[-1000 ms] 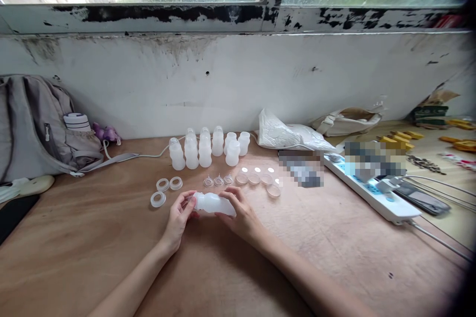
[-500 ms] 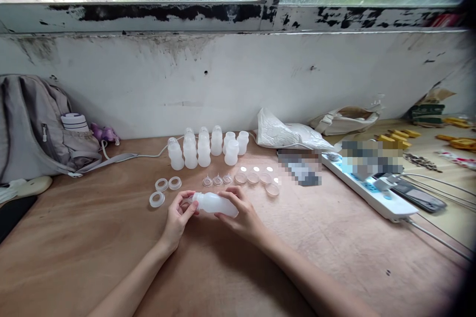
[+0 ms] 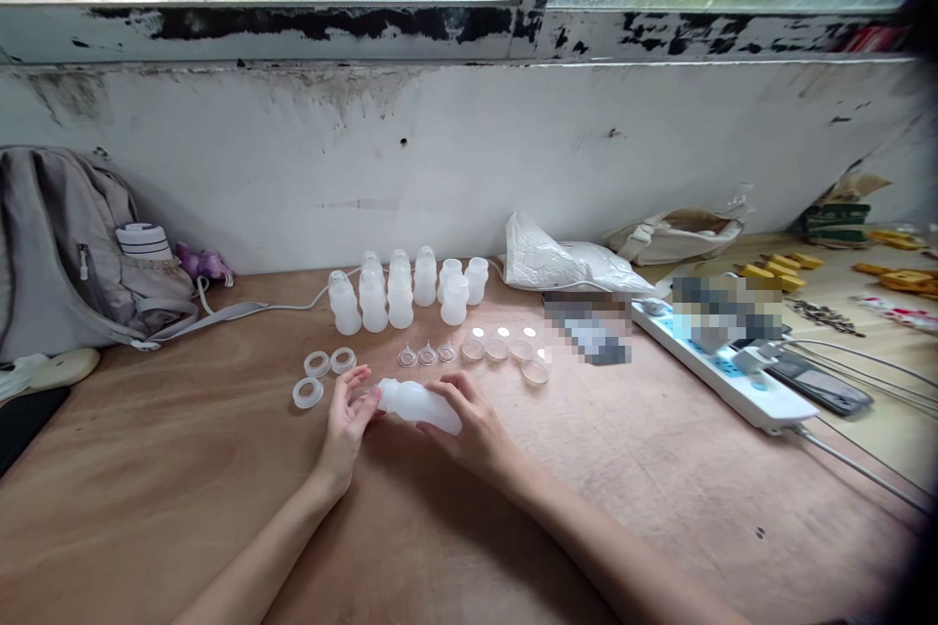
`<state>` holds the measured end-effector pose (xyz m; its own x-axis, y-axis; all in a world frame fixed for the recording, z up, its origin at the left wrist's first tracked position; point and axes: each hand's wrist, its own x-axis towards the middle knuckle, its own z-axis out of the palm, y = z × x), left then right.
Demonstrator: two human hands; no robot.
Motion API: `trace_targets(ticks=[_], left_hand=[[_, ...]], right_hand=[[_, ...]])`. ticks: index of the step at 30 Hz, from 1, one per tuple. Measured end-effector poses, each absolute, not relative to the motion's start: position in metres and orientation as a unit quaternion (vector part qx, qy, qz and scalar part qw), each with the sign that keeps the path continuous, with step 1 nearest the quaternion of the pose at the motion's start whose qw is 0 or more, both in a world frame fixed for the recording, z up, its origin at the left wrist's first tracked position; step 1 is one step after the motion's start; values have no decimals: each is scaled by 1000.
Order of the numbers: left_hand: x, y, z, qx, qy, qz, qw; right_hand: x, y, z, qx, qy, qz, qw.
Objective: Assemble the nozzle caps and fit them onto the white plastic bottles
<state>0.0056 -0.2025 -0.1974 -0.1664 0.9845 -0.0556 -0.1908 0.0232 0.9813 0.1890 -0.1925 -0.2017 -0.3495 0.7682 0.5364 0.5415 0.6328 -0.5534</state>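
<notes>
A white translucent plastic bottle [image 3: 417, 403] lies sideways just above the wooden table [image 3: 183, 488]. My right hand [image 3: 473, 428] is wrapped round its body. My left hand [image 3: 346, 422] pinches the bottle's neck end with its fingertips. Beyond my hands lie white screw rings [image 3: 320, 375], small clear nipples [image 3: 427, 354] and clear round caps [image 3: 509, 354] in a row. Several upright white bottles [image 3: 403, 291] stand in a cluster behind them.
A grey backpack [image 3: 65, 254] with a cup in its pocket leans at the far left. A white plastic bag [image 3: 564, 266], a white power strip [image 3: 725, 366] with cables and a phone [image 3: 817, 383] lie to the right. The wall and window sill close the far side.
The bottle and both hands have sunk slightly toward the table. My left fingers have shifted at the bottle's neck. Nothing else has moved.
</notes>
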Motion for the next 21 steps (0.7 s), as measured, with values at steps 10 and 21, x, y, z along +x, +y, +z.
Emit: trace_targets(ticks=[10,21], left_hand=[[-3,-199,-198,384,462,526,601],[-3,-201,-192,437,436,538,574]], right_hand=[[190,-193,-210,-368,-833,57,410],[194,-187,-185,-451,-688,428,374]])
